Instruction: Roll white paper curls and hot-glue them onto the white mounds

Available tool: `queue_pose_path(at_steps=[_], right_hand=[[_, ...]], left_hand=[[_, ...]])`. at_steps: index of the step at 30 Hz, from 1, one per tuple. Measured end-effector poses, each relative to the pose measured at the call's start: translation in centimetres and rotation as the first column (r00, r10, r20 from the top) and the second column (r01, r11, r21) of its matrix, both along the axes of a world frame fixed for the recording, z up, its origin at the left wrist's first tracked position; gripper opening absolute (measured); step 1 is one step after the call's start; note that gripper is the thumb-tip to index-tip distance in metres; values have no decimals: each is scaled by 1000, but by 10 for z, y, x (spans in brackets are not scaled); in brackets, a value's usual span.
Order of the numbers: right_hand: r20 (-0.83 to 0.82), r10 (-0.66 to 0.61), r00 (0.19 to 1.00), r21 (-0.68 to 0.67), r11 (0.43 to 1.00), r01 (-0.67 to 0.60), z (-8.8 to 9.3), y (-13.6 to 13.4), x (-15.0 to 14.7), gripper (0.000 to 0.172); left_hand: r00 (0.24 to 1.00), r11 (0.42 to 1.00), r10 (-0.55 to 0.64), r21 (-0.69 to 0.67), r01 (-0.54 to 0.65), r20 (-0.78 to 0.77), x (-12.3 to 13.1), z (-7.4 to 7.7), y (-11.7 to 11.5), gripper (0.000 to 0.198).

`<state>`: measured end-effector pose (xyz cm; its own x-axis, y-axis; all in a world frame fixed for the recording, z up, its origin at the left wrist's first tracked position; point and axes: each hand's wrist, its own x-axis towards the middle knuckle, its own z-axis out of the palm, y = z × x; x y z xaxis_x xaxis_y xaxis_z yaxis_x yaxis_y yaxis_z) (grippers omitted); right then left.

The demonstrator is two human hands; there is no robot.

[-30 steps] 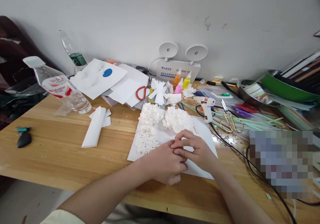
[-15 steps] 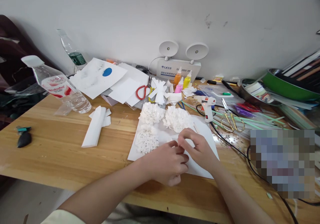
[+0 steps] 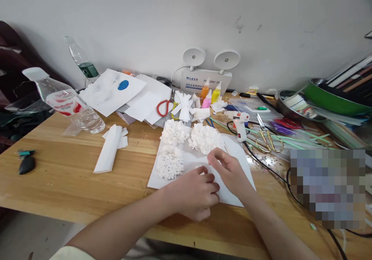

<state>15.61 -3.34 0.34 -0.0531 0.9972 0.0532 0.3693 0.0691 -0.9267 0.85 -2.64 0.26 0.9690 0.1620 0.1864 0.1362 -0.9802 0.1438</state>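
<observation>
My left hand [image 3: 194, 195] is closed over the lower part of a white paper sheet [image 3: 197, 163], its fingers curled in. Close beside it, to the right, my right hand [image 3: 231, 171] has thumb and forefinger pinched together. Whatever either hand holds, if anything, is hidden or too small to see. Beyond the hands lies a fluffy white clump [image 3: 205, 138] on the sheet. Another white clump [image 3: 174, 131] sits at the sheet's back left, and a third, looser one [image 3: 170, 164] with dark gaps rests just in front of it.
A folded white paper strip [image 3: 109, 149] and a water bottle [image 3: 71, 103] are to the left. Behind stand red-handled scissors [image 3: 164, 108], small paint bottles [image 3: 215, 93] and an emergency light [image 3: 205, 78]. A glue gun [image 3: 240, 126], gold-handled scissors [image 3: 269, 138] and a black cable [image 3: 270, 167] lie right.
My right fingertips have drawn slightly up and away from my left hand, so a small gap shows between them. The clumps and tools stay put; the view has shifted a little.
</observation>
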Motion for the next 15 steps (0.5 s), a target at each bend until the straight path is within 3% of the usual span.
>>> queue_pose_path(at_steps=[3, 6, 8, 11, 15], right_hand=[[-84, -161, 983, 63, 984, 166, 0, 4, 9, 27], [-152, -175, 973, 157, 968, 198, 3, 4, 16, 22], [-187, -85, 979, 230, 965, 128, 4, 3, 17, 8], [-109, 78, 991, 300, 953, -42, 5, 2, 16, 19], [43, 101, 994, 278, 954, -109, 4, 2, 12, 21]], left_hand=[[990, 988, 101, -127, -89, 94, -1, 6, 5, 9], [931, 906, 298, -371, -206, 211, -3, 12, 12, 11], [856, 820, 445, -505, -270, 263, -5, 14, 16, 11], [747, 704, 604, -625, -337, 277, -7, 14, 20, 10], [697, 655, 661, -668, -354, 278, -7, 14, 22, 11]])
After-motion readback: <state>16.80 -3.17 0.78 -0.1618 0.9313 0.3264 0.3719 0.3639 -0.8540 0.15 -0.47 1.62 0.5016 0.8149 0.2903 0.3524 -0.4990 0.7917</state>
